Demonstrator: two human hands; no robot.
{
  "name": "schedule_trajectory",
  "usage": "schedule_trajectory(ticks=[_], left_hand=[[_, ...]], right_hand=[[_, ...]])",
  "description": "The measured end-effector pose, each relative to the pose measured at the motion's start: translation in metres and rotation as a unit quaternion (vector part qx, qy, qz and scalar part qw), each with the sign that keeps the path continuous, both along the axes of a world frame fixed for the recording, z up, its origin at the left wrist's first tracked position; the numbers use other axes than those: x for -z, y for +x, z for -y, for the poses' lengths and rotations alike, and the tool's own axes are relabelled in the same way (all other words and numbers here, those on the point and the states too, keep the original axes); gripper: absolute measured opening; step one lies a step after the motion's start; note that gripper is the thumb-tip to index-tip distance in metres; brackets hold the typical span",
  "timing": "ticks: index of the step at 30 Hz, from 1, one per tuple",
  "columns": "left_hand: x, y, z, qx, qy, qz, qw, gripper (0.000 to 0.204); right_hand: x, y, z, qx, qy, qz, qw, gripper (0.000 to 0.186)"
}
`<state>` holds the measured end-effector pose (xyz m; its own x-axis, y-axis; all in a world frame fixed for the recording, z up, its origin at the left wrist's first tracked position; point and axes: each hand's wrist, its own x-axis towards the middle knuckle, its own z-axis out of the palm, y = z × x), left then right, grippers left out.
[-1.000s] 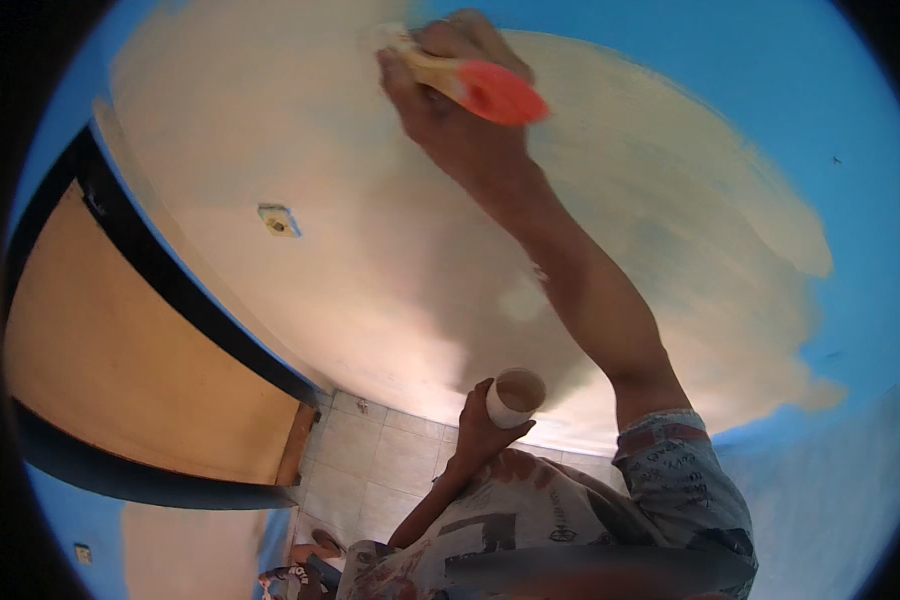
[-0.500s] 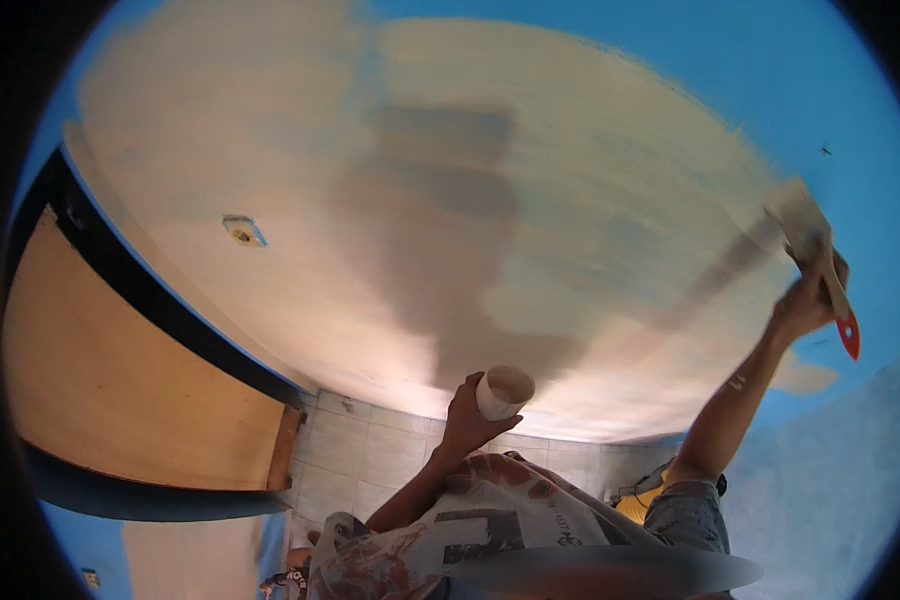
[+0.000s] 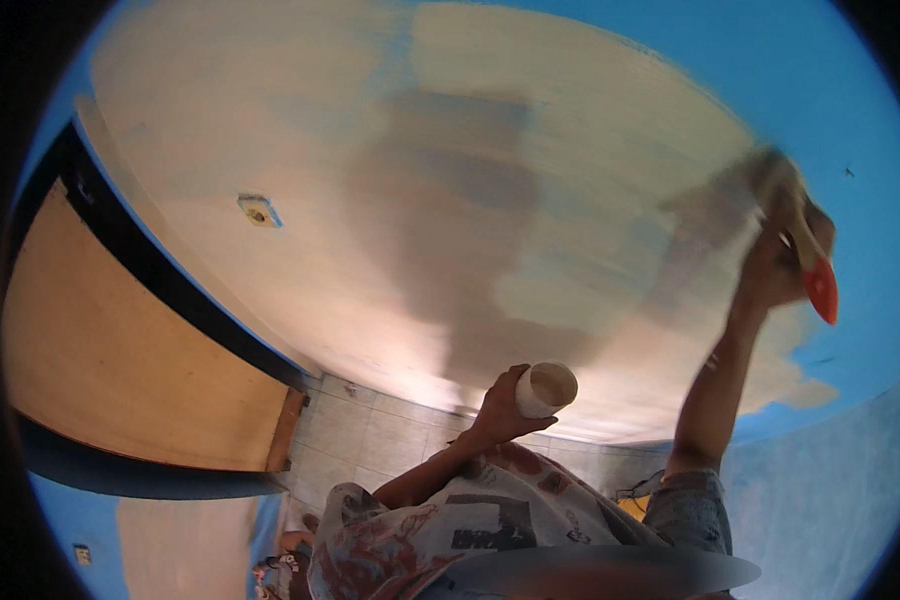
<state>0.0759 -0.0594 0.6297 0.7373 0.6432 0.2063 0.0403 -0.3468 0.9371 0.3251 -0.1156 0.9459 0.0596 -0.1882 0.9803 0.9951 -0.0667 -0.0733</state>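
Observation:
My left hand (image 3: 500, 410) grips a white cup (image 3: 532, 403) from its side, fingers wrapped round it. Beige paint (image 3: 553, 384) shows inside, below the rim. Out to the right, my right hand (image 3: 773, 262) is closed on a paintbrush (image 3: 820, 288) with a pale handle that ends in red. Its bristle end is up at the wall, blurred and partly lost against the shadow. The wall (image 3: 610, 150) is covered in streaky beige there, and bright blue (image 3: 850, 110) lies beyond the beige border.
A wooden door (image 3: 140, 340) in a dark frame stands at the left. An electrical box (image 3: 260, 210) sits in the beige wall. Pale floor tiles (image 3: 350, 435) lie below. Another person (image 3: 282, 575) is partly visible at the lower left. Something yellow (image 3: 634, 507) is behind my right sleeve.
My right hand and the paintbrush have swept left along the beige border. The cup in my left hand has shifted slightly right, and the whole view has turned a little.

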Motion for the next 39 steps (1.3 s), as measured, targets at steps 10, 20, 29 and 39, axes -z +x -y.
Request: schedule_trajectory(ticks=[10,20,29,39], left_hand=[[-0.004,-0.030,-0.016,-0.118,-0.008,-0.009,0.993,0.087],[-0.007,-0.030,-0.014,-0.113,-0.033,-0.041,0.992,0.086],[0.006,0.003,-0.030,-0.005,-0.031,-0.050,0.998,0.087],[0.008,-0.003,-0.025,-0.016,-0.046,-0.057,0.997,0.087]], right_hand=[[-0.027,-0.180,-0.204,-0.351,-0.074,0.001,0.933,0.015],[0.029,-0.028,-0.034,-0.231,0.027,-0.115,0.966,0.010],[0.075,0.072,0.144,0.253,0.066,-0.195,0.945,0.019],[0.060,-0.069,-0.077,-0.082,-0.098,0.026,0.991,0.029]])
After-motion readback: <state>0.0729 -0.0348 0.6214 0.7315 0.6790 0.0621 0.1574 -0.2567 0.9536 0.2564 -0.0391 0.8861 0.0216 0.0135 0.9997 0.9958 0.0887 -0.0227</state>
